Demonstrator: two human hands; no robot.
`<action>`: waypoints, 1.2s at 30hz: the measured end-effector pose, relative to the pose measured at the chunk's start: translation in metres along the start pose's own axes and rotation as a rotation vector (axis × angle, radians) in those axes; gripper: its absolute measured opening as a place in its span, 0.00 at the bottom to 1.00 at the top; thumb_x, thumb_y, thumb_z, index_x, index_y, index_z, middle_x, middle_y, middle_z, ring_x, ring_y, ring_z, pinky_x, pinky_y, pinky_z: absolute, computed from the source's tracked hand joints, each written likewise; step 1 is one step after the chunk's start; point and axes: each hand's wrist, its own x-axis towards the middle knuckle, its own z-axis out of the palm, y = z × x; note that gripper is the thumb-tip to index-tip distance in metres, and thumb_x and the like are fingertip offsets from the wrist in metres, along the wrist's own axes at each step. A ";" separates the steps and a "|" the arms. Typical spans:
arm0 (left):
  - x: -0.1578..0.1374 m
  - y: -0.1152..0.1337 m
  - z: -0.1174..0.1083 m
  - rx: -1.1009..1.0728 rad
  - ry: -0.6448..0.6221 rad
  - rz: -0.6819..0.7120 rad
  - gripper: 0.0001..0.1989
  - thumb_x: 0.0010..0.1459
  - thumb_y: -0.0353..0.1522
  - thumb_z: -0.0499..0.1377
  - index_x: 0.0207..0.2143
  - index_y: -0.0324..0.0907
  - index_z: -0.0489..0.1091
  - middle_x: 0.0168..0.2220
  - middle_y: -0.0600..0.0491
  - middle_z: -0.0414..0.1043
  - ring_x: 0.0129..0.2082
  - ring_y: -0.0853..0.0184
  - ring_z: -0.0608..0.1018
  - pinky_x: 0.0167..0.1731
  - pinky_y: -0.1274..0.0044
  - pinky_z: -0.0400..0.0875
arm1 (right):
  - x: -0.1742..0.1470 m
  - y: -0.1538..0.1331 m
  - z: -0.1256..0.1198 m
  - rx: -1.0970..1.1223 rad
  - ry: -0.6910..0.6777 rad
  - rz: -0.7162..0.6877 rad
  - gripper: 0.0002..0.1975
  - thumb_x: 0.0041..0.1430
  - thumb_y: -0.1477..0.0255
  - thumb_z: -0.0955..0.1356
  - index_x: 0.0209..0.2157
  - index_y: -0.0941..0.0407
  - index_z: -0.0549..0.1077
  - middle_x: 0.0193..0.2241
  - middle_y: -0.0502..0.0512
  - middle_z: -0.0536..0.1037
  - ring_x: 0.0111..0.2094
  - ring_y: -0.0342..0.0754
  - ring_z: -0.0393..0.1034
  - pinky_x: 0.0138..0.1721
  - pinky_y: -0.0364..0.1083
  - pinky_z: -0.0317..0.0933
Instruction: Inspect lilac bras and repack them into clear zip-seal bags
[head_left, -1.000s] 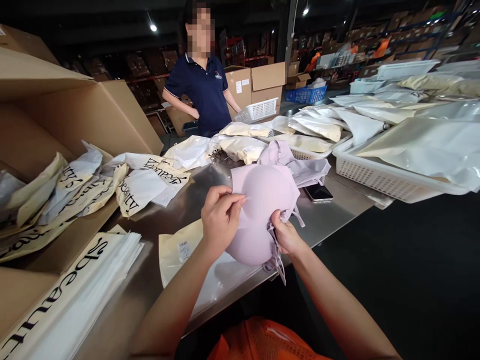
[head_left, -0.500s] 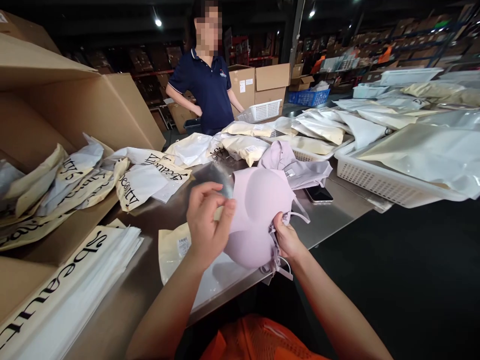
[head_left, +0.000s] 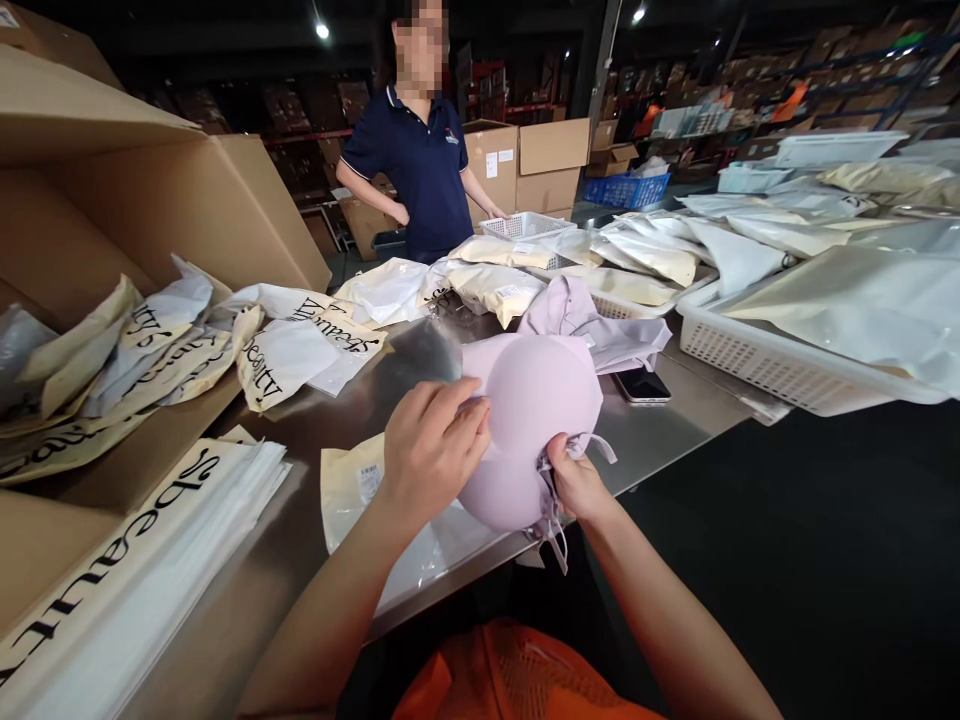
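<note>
A pale lilac bra [head_left: 536, 390] with moulded cups is held above the metal table, its cups facing up. My right hand [head_left: 576, 480] grips its right edge, thumb on top, with thin straps dangling below. At the bra's left side my left hand [head_left: 439, 445] is closed, its fingertips pinching the fabric edge. Behind the bra lies another lilac garment [head_left: 592, 325], crumpled on the table. Under my left forearm is a plastic bag [head_left: 349, 490] with a cream edge and a barcode label.
An open cardboard box [head_left: 255, 210] with printed bags stands left, beside a stack of flat bags [head_left: 187, 540]. A phone [head_left: 641, 387] lies near the table's edge. White baskets [head_left: 780, 360] of packed bags fill the right. Across the table stands a person [head_left: 416, 160] in navy.
My left hand has moved right and closed on the bra's left edge. The bra has tilted slightly in my right hand. The person opposite has lowered a white basket.
</note>
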 end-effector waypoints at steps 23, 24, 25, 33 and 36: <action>-0.007 0.002 0.016 0.130 0.104 0.063 0.10 0.47 0.18 0.62 0.28 0.40 0.72 0.36 0.49 0.80 0.23 0.69 0.73 0.22 0.74 0.68 | -0.004 0.016 -0.006 -0.127 -0.079 -0.074 0.33 0.59 0.42 0.60 0.48 0.54 0.75 0.49 0.60 0.77 0.63 0.55 0.59 0.66 0.53 0.51; -0.007 0.003 0.016 0.122 0.111 0.047 0.10 0.47 0.18 0.62 0.29 0.39 0.72 0.36 0.49 0.80 0.23 0.69 0.74 0.23 0.75 0.69 | -0.004 0.016 -0.006 -0.113 -0.082 -0.066 0.33 0.59 0.42 0.61 0.48 0.54 0.75 0.49 0.60 0.77 0.63 0.54 0.59 0.66 0.52 0.50; -0.007 0.003 0.017 0.118 0.120 0.034 0.10 0.47 0.18 0.61 0.30 0.39 0.73 0.35 0.49 0.80 0.23 0.69 0.75 0.23 0.75 0.70 | -0.005 0.015 -0.006 -0.099 -0.085 -0.059 0.32 0.59 0.42 0.61 0.48 0.53 0.75 0.49 0.59 0.78 0.63 0.54 0.59 0.66 0.51 0.50; -0.010 0.002 0.017 0.076 0.175 -0.074 0.10 0.47 0.18 0.60 0.30 0.40 0.72 0.35 0.49 0.79 0.26 0.71 0.78 0.27 0.80 0.72 | -0.010 0.001 0.010 0.014 -0.048 0.024 0.40 0.49 0.35 0.63 0.48 0.54 0.74 0.47 0.61 0.79 0.60 0.58 0.64 0.65 0.53 0.54; -0.009 0.002 0.015 0.036 0.189 -0.125 0.10 0.47 0.18 0.60 0.29 0.40 0.72 0.34 0.50 0.79 0.24 0.72 0.77 0.25 0.81 0.71 | -0.011 -0.006 0.015 0.033 -0.029 0.103 0.44 0.42 0.32 0.64 0.46 0.54 0.74 0.44 0.62 0.80 0.55 0.62 0.70 0.59 0.55 0.63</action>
